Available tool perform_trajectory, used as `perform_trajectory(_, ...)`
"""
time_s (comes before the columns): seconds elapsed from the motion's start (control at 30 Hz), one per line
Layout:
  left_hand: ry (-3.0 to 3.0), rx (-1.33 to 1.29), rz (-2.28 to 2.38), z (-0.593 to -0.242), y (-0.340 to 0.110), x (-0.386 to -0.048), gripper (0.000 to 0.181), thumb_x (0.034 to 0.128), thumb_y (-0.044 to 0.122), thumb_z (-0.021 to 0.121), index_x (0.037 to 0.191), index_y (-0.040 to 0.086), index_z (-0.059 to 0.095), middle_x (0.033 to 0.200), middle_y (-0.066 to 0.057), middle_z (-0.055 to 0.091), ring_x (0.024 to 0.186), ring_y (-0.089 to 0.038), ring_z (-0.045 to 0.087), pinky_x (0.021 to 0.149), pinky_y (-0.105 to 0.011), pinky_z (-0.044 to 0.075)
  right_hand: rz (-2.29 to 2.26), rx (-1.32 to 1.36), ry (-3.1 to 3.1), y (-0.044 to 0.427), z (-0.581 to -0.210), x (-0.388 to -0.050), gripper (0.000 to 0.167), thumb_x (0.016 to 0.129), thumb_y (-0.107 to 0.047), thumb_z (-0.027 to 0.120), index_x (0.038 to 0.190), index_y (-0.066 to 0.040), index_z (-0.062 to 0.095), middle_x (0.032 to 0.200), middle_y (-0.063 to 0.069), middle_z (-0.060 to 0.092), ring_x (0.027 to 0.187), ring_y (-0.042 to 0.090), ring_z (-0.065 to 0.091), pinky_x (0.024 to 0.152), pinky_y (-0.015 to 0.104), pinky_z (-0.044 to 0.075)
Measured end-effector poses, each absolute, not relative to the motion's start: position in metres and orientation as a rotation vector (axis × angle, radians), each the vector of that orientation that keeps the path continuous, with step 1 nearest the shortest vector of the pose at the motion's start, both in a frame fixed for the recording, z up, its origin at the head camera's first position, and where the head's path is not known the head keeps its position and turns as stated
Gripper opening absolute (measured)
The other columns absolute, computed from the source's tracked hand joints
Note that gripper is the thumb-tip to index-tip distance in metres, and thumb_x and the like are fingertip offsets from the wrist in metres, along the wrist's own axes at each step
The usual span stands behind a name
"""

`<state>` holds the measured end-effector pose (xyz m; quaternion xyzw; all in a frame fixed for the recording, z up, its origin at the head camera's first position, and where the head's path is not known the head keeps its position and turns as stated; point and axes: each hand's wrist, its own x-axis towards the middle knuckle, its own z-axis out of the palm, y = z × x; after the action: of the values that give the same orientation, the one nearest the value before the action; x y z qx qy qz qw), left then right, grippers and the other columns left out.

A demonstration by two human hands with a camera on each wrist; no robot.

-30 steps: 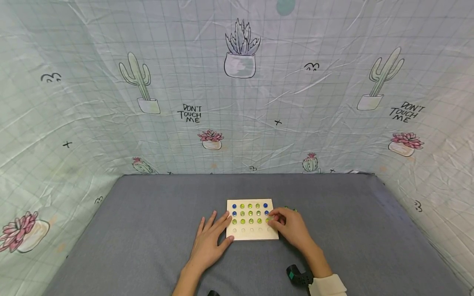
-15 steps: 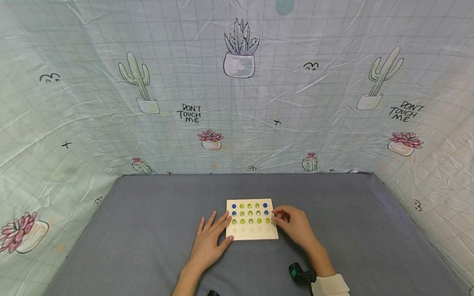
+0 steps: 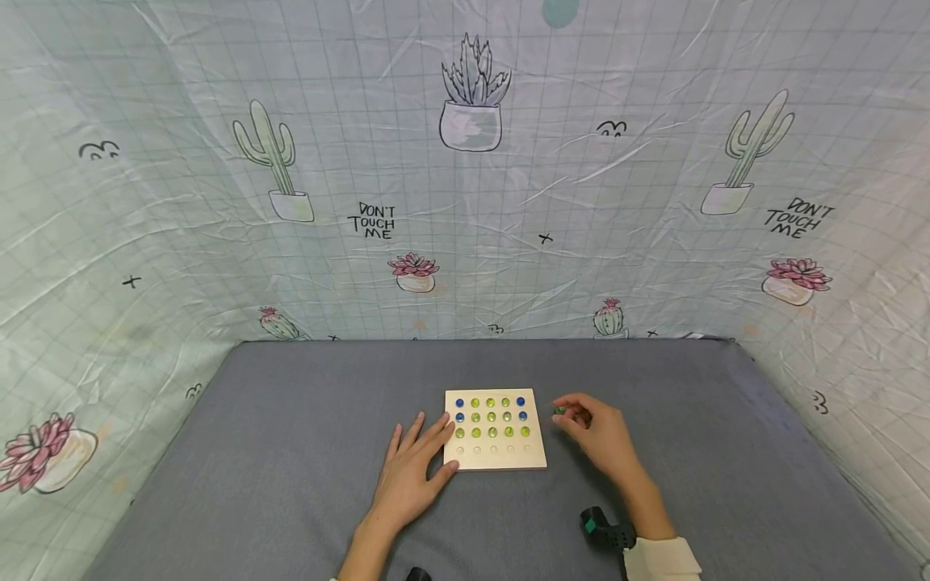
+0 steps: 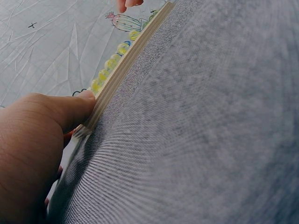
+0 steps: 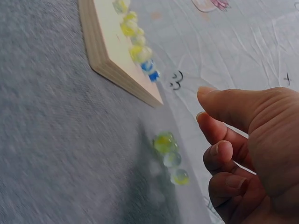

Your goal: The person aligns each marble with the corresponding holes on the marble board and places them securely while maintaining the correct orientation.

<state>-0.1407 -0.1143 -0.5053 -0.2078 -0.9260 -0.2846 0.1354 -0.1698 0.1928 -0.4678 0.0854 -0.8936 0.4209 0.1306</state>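
Observation:
A pale wooden board (image 3: 501, 461) lies on the grey cloth, with green-yellow marbles (image 3: 492, 417) and several blue marbles (image 3: 522, 416) in its three farther rows. The nearest row shows bare round hollows. My left hand (image 3: 414, 476) rests at the board's left side, fingers straight and spread, the thumb touching its near edge. To the right of the board, my right hand (image 3: 599, 429) hovers by loose green-yellow marbles (image 5: 164, 143) on the cloth. Its thumb and forefinger are bent and apart, holding nothing in the right wrist view. The hand partly hides those marbles in the head view.
The grey cloth-covered table (image 3: 327, 403) stretches around the board on all sides. Behind it and at both sides hangs a patterned fabric (image 3: 501, 194) with cactus prints. A black wrist device (image 3: 606, 529) sits at the right wrist.
My right hand has moved rightward and slightly away from the board's right edge to the loose marbles, which now show at its fingertips. My left hand and the board have stayed in place.

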Motion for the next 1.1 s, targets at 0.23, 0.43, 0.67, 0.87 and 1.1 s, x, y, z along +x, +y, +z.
perform_trajectory(0.23,-2.698,-0.596,-0.822,-0.506,-0.115,-0.141,0.057,0.089,0.038,0.065,0.141,0.018,0.051,0.147,0.003,0.043,0.139,-0.033,0.028,0.113,-0.058,0.009,1.213,0.188,-2.563,0.208,-0.468,-0.17,0.019,0.083,-0.014,0.076,0.101,-0.01,0.071,0.075,-0.004,0.06,0.059,0.011,0.047,0.049,0.024,0.04)
perform_trajectory(0.43,-2.706,-0.592,-0.821,-0.505,-0.115,-0.142,0.057,0.0894,0.039,0.064,0.141,0.018,0.051,0.147,0.004,0.042,0.14,-0.033,0.027,0.113,-0.057,0.009,1.205,0.166,-2.558,0.22,-0.471,-0.172,0.02,0.084,-0.014,0.075,0.102,-0.008,0.07,0.077,-0.003,0.059,0.061,0.011,0.048,0.052,0.023,0.041)
perform_trajectory(0.67,-2.696,-0.595,-0.82,-0.507,-0.115,-0.142,0.057,0.0894,0.041,0.064,0.141,0.019,0.051,0.147,0.004,0.042,0.14,-0.032,0.027,0.113,-0.058,0.009,1.182,0.17,-2.574,0.224,-0.476,-0.172,0.019,0.083,-0.014,0.076,0.101,-0.009,0.071,0.076,-0.004,0.06,0.06,0.01,0.05,0.051,0.024,0.043)
perform_trajectory(0.87,-2.681,-0.595,-0.823,-0.508,-0.116,-0.143,0.057,0.0895,0.043,0.063,0.14,0.019,0.052,0.146,0.004,0.043,0.139,-0.033,0.028,0.113,-0.058,0.009,1.207,0.207,-2.598,0.221,-0.481,-0.172,0.016,0.082,-0.014,0.077,0.098,-0.012,0.073,0.074,-0.006,0.061,0.058,0.008,0.051,0.051,0.024,0.043)
perform_trajectory(1.1,-2.697,-0.595,-0.822,-0.505,-0.115,-0.142,0.057,0.0894,0.041,0.064,0.141,0.019,0.052,0.147,0.004,0.043,0.139,-0.032,0.028,0.113,-0.058,0.009,1.224,0.222,-2.625,0.217,-0.487,-0.173,0.016,0.081,-0.017,0.077,0.097,-0.014,0.073,0.072,-0.006,0.061,0.058,0.008,0.051,0.051,0.024,0.043)
